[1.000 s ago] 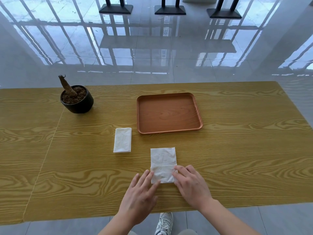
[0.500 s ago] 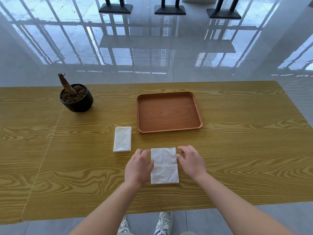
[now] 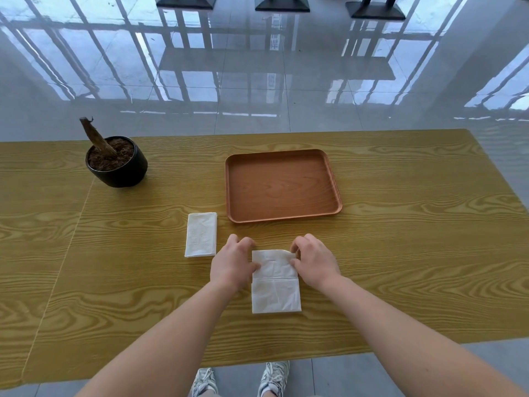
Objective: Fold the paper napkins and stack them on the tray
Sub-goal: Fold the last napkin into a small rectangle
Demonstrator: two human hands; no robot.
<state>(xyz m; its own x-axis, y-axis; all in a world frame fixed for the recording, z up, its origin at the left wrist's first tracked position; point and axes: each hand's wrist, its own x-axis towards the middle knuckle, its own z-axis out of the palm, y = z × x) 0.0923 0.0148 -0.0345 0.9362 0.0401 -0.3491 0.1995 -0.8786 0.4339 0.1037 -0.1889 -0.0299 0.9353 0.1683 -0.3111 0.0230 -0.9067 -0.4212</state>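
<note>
I have one view only: a wide-angle camera on the wearer's head at the near edge of the counter (image 3: 400, 267), tilted forward and down, close over the left hand (image 3: 232, 265) and right hand (image 3: 315, 262), with glossy floor (image 3: 286, 110) beyond.

Wood-grain worktop (image 3: 400, 253) on a glossy tiled floor (image 3: 257, 81).
A black pot (image 3: 120, 174) with a bare stump (image 3: 96, 136) stands at the worktop's far left; white sneakers (image 3: 274, 375) show below its near edge.
</note>
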